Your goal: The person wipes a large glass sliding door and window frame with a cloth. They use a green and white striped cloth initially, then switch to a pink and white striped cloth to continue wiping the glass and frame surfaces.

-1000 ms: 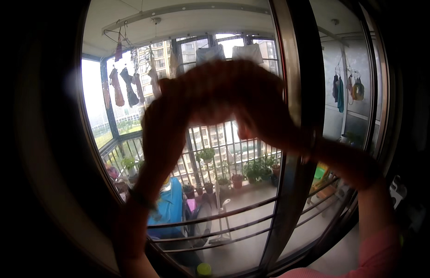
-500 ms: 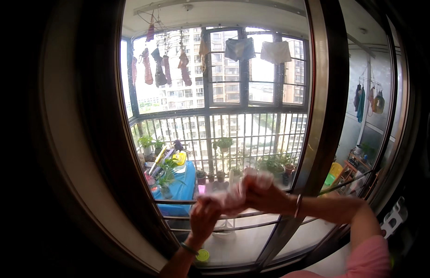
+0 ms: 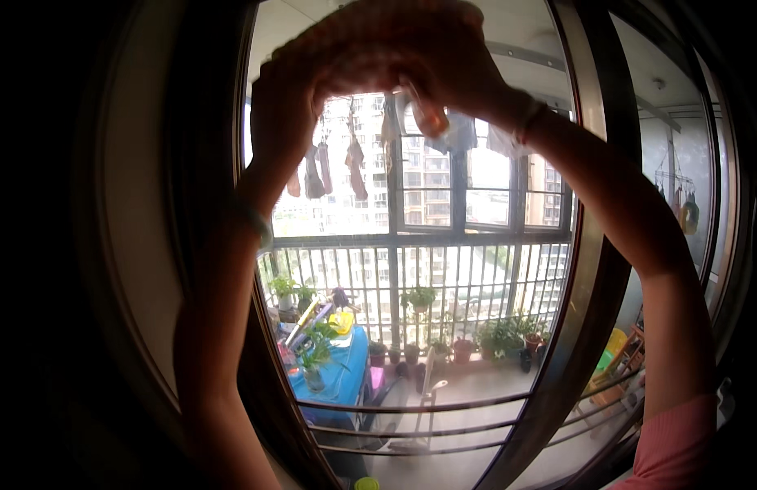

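Observation:
Both my arms are raised in front of a glass door. A crumpled pinkish cloth spans the gap between my hands near the top of the view, dark against the light and smeared by motion. At its left end, my left hand is closed on it; a bangle circles that wrist. My right hand grips the other end, its fingertips partly blurred, with a band at the wrist. The fingers' exact hold is hard to make out.
Beyond the glass, socks and light shorts hang on a balcony. Potted plants line the railing. A blue-covered table stands left. Curved bars cross the lower glass; a dark door frame rises right.
Both hands have risen from low in front of the glass to the top of the view, carrying the cloth along. The balcony scene has shifted downward and slightly right.

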The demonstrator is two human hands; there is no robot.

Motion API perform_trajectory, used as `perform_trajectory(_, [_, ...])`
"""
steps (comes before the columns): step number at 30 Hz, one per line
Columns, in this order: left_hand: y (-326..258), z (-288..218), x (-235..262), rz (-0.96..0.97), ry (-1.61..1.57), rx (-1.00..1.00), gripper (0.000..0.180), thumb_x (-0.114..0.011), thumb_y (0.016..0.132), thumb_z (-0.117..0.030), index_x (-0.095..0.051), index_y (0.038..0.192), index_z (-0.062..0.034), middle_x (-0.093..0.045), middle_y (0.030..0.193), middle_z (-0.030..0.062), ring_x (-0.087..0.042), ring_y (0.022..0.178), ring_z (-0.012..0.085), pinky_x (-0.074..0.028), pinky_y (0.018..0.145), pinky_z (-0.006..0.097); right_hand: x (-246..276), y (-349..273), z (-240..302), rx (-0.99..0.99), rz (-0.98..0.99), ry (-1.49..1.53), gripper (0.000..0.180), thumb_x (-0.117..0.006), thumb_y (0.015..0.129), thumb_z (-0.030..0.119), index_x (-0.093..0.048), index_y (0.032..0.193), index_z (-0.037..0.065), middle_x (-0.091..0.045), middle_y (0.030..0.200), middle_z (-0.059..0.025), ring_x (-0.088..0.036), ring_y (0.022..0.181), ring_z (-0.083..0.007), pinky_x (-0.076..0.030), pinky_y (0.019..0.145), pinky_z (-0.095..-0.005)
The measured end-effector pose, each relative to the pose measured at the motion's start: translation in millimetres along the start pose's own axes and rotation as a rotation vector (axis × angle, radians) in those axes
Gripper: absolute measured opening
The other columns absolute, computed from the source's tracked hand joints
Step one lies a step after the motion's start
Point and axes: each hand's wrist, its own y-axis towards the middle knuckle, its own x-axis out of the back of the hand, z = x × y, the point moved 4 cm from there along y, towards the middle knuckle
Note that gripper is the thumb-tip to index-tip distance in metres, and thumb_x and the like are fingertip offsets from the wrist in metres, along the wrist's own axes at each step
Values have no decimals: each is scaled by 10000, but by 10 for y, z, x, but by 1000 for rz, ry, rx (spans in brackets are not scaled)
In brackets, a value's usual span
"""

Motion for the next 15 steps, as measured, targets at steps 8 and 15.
perform_trajectory(8, [1181,658,-528,377,-522,35,297,-709,922,-186,-694,1158,-6,-720,1167,109,-691,1041,168,-561,889,286,-532,977,-932,-440,268,221,438,-540,989,159,-550,1416,254,-470,1516,-39,-334,1433,-218,-56,1196,-480])
perform_trajectory(15, [1029,1084,-524,195,-473,19,208,-615,985,-225,-752,1026,-74,-714,814,0,-631,699,60,-470,561,215,-950,1308,-1099,-102,312,-125,425,-496,970,280,-582,1374,179,-673,1218,-102,-635,1086,-283,-487,926,-435])
